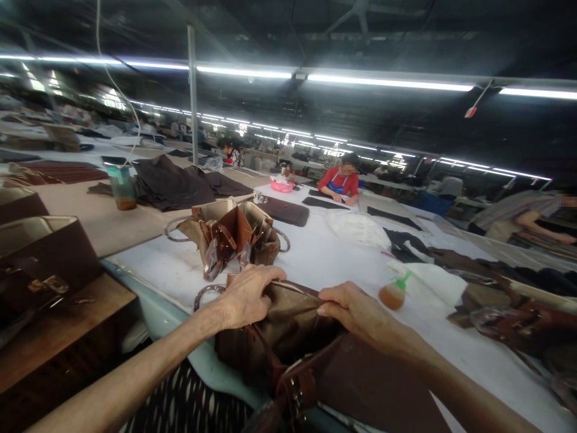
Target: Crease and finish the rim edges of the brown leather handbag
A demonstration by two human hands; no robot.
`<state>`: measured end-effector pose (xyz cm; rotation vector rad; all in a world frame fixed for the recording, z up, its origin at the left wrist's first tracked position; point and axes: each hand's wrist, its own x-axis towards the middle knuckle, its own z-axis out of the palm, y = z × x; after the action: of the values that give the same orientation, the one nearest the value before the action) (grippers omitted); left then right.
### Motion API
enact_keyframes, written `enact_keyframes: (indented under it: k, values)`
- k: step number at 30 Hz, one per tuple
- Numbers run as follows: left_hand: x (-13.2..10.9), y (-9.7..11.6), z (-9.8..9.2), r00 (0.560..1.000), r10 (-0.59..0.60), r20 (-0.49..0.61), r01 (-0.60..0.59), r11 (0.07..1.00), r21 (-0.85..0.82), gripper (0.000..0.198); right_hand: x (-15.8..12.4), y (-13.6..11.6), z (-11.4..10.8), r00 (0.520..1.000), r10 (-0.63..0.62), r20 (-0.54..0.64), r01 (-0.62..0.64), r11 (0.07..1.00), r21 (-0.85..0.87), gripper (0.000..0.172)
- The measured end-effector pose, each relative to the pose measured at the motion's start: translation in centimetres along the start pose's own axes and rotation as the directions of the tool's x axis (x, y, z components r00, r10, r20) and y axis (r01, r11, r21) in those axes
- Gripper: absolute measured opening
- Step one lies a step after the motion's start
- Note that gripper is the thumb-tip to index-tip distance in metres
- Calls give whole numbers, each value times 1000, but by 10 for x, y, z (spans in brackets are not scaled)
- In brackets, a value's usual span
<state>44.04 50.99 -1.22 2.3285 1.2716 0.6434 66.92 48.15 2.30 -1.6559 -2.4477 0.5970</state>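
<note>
A brown leather handbag (288,337) lies open at the near edge of the long white table (324,252). My left hand (246,294) is closed on the bag's far rim at its left end. My right hand (356,313) pinches the same rim further right, so the opening is stretched between both hands. The bag's strap and metal buckle (295,385) hang toward me. Just beyond stands a second open brown handbag (234,234) with ring handles.
A small orange squeeze bottle with green cap (393,293) stands right of my hands. Brown bags (40,252) sit on a wooden bench at left; more bags (518,325) at right. Dark fabric (171,183) and a tinted bottle (121,189) lie further back. A person in red (340,183) and another at far right work nearby.
</note>
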Motion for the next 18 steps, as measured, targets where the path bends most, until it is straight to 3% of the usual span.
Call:
enact_keyframes:
  k: [5, 10, 15, 18]
  values:
    - [5, 0, 3, 999, -32, -15, 28, 977, -211, 30, 2, 4, 2, 999, -28, -19, 28, 999, -25, 25]
    - [11, 8, 9, 996, -61, -69, 54, 994, -96, 20, 3, 10, 4, 999, -48, -4, 48, 998, -32, 27]
    - [14, 13, 9, 996, 60, -67, -55, 996, 71, 18, 2, 7, 5, 999, -44, -15, 44, 997, -57, 28]
    - [15, 11, 11, 993, 94, -68, -91, 995, 39, 19, 1, 3, 5, 999, -35, -23, 34, 997, -69, 28]
